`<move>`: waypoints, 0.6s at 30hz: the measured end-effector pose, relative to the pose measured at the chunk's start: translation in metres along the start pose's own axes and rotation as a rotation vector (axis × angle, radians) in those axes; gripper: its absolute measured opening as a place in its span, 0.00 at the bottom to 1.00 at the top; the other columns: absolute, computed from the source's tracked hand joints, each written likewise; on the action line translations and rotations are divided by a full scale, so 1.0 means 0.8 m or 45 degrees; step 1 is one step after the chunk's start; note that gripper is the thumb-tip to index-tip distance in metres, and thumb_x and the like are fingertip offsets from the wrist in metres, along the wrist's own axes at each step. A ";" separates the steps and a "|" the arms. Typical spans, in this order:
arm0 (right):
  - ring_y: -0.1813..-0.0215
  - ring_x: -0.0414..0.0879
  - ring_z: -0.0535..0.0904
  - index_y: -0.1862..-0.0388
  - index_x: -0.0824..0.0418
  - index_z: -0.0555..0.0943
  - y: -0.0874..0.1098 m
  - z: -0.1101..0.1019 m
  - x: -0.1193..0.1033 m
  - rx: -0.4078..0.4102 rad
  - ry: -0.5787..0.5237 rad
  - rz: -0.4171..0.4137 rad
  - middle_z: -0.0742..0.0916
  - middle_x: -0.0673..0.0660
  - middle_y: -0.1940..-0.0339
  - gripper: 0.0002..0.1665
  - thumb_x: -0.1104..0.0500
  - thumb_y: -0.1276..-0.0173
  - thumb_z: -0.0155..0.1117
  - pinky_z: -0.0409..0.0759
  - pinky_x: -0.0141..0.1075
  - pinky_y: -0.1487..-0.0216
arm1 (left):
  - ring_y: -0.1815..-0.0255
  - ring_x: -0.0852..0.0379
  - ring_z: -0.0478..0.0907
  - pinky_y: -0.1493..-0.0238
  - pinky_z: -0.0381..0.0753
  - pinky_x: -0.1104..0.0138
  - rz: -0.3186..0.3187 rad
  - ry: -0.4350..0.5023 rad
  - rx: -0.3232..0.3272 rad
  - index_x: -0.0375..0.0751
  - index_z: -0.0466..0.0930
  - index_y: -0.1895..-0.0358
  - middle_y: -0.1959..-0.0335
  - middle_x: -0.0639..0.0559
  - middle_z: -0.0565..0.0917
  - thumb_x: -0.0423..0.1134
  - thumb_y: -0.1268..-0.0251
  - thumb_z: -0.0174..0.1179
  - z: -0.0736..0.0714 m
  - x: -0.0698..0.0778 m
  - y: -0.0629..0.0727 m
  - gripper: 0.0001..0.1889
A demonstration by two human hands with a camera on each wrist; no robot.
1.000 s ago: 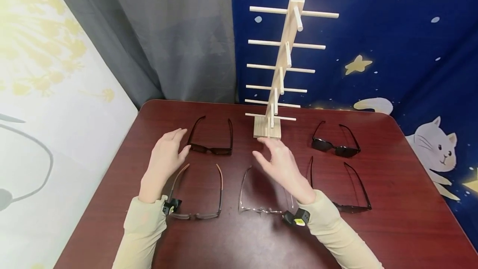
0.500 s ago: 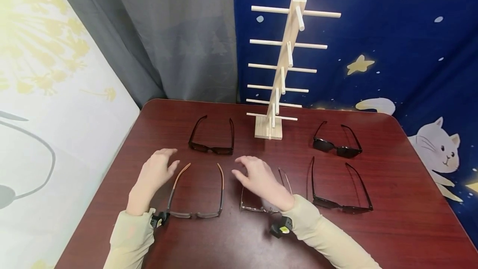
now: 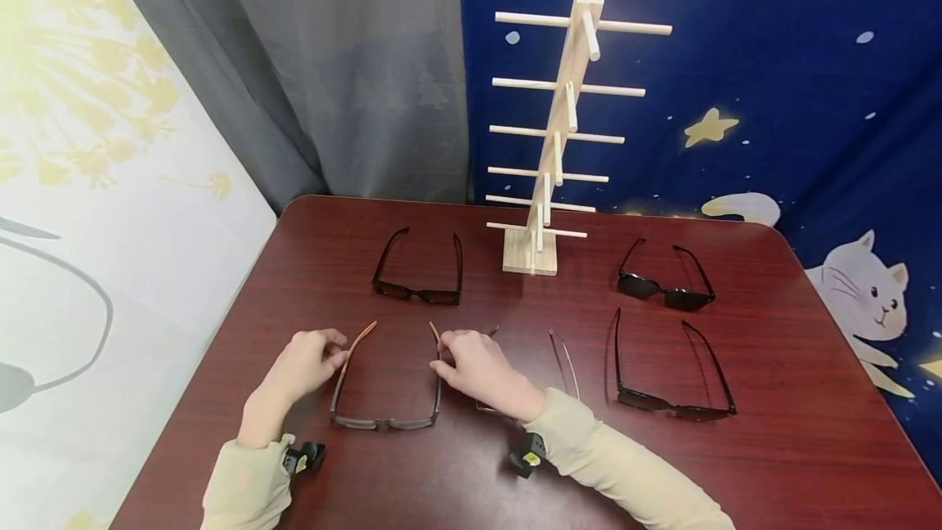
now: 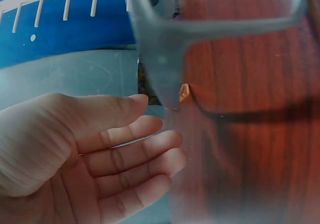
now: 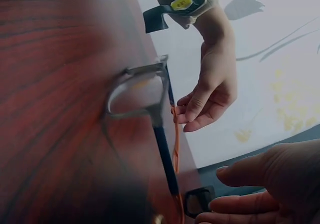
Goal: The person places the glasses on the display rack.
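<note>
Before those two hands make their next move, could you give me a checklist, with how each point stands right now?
1. Grey-framed eyeglasses unfolded: ok, both orange-tipped temples point away from the person.
2. Left hand in place: ok, right beside one temple.
3. Left hand's hold: not ok, its thumb and fingers are apart with nothing pinched between.
4. Right hand touching the other temple: cannot tell; it is very close.
5. Right hand clear of the thin metal-framed glasses: cannot tell; hand and forearm partly hide them.
6. Room on the wooden display stand: ok, no eyewear hangs there.
</note>
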State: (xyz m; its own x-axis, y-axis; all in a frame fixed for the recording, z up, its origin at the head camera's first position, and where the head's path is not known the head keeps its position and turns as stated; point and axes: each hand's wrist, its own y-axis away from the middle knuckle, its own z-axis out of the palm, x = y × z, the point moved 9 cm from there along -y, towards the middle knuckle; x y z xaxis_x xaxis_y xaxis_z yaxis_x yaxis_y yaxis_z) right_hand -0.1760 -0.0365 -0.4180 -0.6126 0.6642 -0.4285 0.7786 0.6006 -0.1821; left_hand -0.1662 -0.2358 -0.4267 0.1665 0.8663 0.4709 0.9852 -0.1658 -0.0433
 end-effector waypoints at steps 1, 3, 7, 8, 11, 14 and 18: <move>0.76 0.39 0.74 0.71 0.57 0.79 0.000 0.004 -0.001 -0.021 0.006 0.005 0.79 0.47 0.80 0.09 0.53 0.42 0.69 0.73 0.33 0.78 | 0.77 0.59 0.76 0.74 0.76 0.64 0.001 0.013 -0.006 0.32 0.81 0.67 0.78 0.54 0.80 0.28 0.46 0.64 0.002 -0.001 0.002 0.04; 0.78 0.38 0.72 0.74 0.56 0.78 -0.001 0.011 -0.001 -0.063 0.014 0.018 0.77 0.45 0.82 0.10 0.53 0.42 0.68 0.72 0.32 0.79 | 0.77 0.61 0.74 0.75 0.75 0.66 -0.003 0.029 -0.016 0.34 0.81 0.70 0.79 0.55 0.79 0.28 0.47 0.64 0.005 -0.006 0.005 0.02; 0.80 0.39 0.72 0.80 0.53 0.75 -0.001 0.019 0.000 -0.101 0.049 0.044 0.75 0.44 0.85 0.13 0.52 0.42 0.69 0.71 0.34 0.81 | 0.78 0.63 0.72 0.76 0.73 0.69 -0.009 0.041 -0.012 0.39 0.80 0.74 0.81 0.57 0.77 0.29 0.48 0.65 0.010 -0.013 0.008 0.03; 0.80 0.39 0.72 0.81 0.53 0.74 -0.001 0.020 0.000 -0.101 0.061 0.050 0.75 0.44 0.86 0.14 0.52 0.43 0.69 0.71 0.34 0.82 | 0.79 0.63 0.71 0.76 0.72 0.69 -0.007 0.045 -0.005 0.39 0.80 0.75 0.82 0.58 0.76 0.29 0.48 0.65 0.010 -0.013 0.009 0.04; 0.80 0.41 0.74 0.84 0.52 0.74 -0.001 0.021 0.001 -0.095 0.098 0.064 0.76 0.45 0.86 0.16 0.51 0.43 0.70 0.73 0.36 0.82 | 0.80 0.64 0.70 0.76 0.72 0.70 -0.015 0.067 0.010 0.40 0.79 0.77 0.83 0.58 0.76 0.29 0.49 0.66 0.010 -0.013 0.011 0.05; 0.82 0.41 0.75 0.87 0.50 0.75 -0.002 0.025 0.003 -0.118 0.135 0.075 0.77 0.44 0.87 0.17 0.51 0.44 0.70 0.74 0.36 0.82 | 0.80 0.64 0.70 0.76 0.72 0.71 -0.025 0.100 0.006 0.40 0.79 0.78 0.83 0.58 0.76 0.30 0.48 0.66 0.009 -0.012 0.015 0.06; 0.84 0.41 0.74 0.90 0.49 0.76 -0.002 0.030 0.003 -0.156 0.173 0.086 0.77 0.44 0.88 0.18 0.52 0.43 0.69 0.74 0.36 0.83 | 0.81 0.64 0.71 0.77 0.72 0.72 -0.044 0.165 -0.019 0.40 0.80 0.78 0.83 0.58 0.77 0.31 0.48 0.66 0.011 -0.014 0.019 0.06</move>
State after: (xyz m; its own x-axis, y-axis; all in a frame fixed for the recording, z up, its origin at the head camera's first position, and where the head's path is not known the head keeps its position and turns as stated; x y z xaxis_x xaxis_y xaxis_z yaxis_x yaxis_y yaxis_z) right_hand -0.1758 -0.0467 -0.4402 -0.5786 0.7538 -0.3113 0.8012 0.5967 -0.0442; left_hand -0.1530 -0.2438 -0.4402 0.1246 0.8038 0.5818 0.9894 -0.1444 -0.0125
